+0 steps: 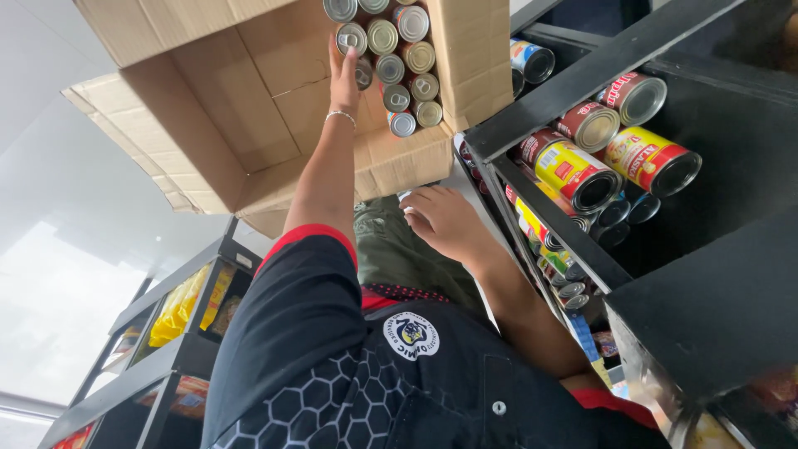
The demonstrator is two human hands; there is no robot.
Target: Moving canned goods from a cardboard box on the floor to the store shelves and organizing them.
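My left hand (343, 79) reaches into an open cardboard box (249, 108), fingers stretched out. Its fingertips lie on the silver top of a tin can (352, 37), one of several cans (407, 66) packed upright in rows at the box's right side. A thin bracelet is on that wrist. My right hand (445, 220) hangs lower, between the box and a black shelf unit (582, 75). Its fingers are loosely bent and nothing shows in it. My dark shirt with red trim fills the bottom of the view.
The black shelf unit on the right holds cans lying on their sides, with red labels (636, 96) and yellow-and-red labels (578, 175), and more cans lower down. A second black shelf (183, 333) at lower left carries yellow packets. The floor is pale.
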